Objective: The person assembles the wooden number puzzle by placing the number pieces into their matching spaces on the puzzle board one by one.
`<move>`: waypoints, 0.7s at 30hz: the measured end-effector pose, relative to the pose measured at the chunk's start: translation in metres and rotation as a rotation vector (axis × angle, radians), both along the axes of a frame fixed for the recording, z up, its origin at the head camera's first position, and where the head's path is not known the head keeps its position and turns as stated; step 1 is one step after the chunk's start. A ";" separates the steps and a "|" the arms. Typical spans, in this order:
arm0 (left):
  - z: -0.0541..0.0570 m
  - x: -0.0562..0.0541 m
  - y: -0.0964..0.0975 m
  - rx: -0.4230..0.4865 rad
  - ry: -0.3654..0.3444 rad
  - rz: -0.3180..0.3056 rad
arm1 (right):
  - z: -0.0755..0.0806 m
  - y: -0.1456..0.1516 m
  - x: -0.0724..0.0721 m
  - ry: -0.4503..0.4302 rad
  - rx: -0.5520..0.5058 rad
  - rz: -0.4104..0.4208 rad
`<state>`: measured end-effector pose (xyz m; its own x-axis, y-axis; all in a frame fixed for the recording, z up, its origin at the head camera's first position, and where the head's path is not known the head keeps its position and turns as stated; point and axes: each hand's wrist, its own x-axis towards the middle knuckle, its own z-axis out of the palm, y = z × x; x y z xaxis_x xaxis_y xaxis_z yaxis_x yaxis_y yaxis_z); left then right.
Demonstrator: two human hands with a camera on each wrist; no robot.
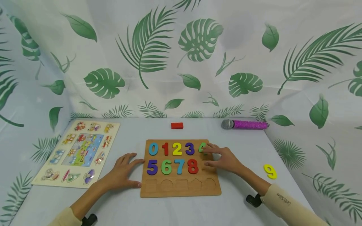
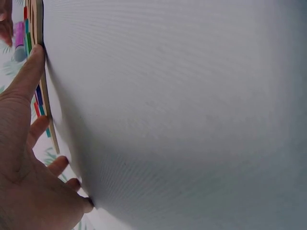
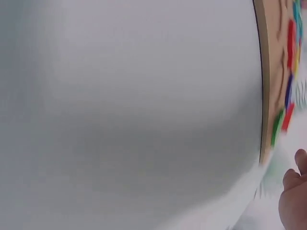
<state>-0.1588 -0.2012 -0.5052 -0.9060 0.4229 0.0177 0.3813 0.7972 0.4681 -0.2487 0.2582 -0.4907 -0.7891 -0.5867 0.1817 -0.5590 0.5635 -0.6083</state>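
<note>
A wooden number board [image 1: 181,189] lies flat on the white table with coloured numerals 0 to 8 set in two rows. My left hand [image 1: 123,172] rests at its left side, thumb and index fingertips right at the edge, fingers spread. Over the board's upper right is my right hand [image 1: 224,158], its fingertips on the green number 4 [image 1: 201,147], which they partly cover. The right thumb is over the spot beside the red 8 [image 1: 193,166]. In the left wrist view the left thumb [image 2: 29,72] meets the board's edge. A yellow number 9 [image 1: 270,171] lies on the table, right of the right forearm.
At the left lies a picture puzzle board [image 1: 108,150] with vehicle pieces. Behind the number board are a red block [image 1: 177,125] and a purple glittery microphone [image 1: 249,124]. A leaf-print cloth [image 1: 169,94] hangs along the back and sides. Outlined shapes line the board's bottom row.
</note>
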 end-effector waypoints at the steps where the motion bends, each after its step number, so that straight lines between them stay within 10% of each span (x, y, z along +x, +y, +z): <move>1: 0.000 0.000 0.000 0.000 -0.001 -0.001 | 0.002 0.009 -0.001 0.012 0.001 -0.025; 13: -0.004 -0.002 0.000 0.000 -0.021 0.003 | 0.012 0.181 0.012 -0.057 0.198 -0.382; 21: -0.007 -0.002 -0.001 -0.010 -0.007 0.012 | 0.013 0.242 0.035 -0.140 0.343 -0.421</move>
